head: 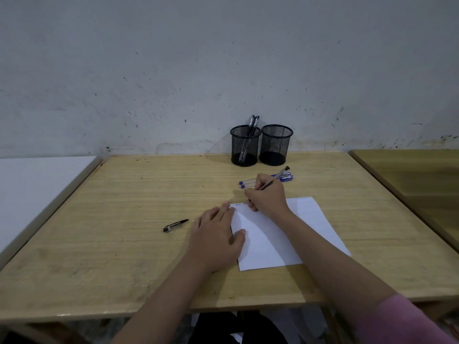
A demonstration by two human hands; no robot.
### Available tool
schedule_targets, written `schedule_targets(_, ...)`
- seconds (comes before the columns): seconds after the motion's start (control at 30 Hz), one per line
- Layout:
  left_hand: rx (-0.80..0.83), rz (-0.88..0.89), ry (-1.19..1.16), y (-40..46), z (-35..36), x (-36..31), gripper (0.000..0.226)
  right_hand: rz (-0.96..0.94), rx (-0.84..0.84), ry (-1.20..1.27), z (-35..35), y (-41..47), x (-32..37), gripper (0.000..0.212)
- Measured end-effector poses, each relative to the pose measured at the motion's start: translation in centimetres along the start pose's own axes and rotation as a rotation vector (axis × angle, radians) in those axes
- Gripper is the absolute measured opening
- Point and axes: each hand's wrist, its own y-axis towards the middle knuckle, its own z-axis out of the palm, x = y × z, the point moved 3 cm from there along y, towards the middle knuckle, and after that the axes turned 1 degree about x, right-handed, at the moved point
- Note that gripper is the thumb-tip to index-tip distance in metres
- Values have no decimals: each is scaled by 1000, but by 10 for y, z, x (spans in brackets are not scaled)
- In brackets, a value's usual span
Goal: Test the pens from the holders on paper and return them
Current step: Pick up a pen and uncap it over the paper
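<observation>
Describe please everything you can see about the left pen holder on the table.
The left pen holder is a round cup of black wire mesh with a solid rim and dark base. It stands upright at the table's far edge by the wall, beside a matching holder that looks empty. Two dark pens lean inside it. No hand touches it.

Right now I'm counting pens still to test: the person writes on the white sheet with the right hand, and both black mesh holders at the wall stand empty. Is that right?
Not quite. The head view shows only the right black mesh holder empty; the left black mesh holder has two dark pens in it. The right hand does write on the white paper sheet.
</observation>
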Motion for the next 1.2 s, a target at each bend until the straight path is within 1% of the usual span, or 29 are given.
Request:
schedule_targets(0.23,1,-1,5,0,0,0,61,-3,2,-12,0,-1,1,34)
schedule_targets(0.73,42,13,-4,0,3,2,63,4,-63,33,-3,0,-3,39)
schedule_targets(0.97,28,6,-3,0,3,2,64,27,-67,26,-2,2,-4,38)
schedule_targets(1.1,23,8,-5,-1,2,2,64,70,-143,82,-7,3,-6,37)
schedule_targets(1.2,16,9,-4,-1,3,2,64,102,-194,185,-12,5,-6,37)
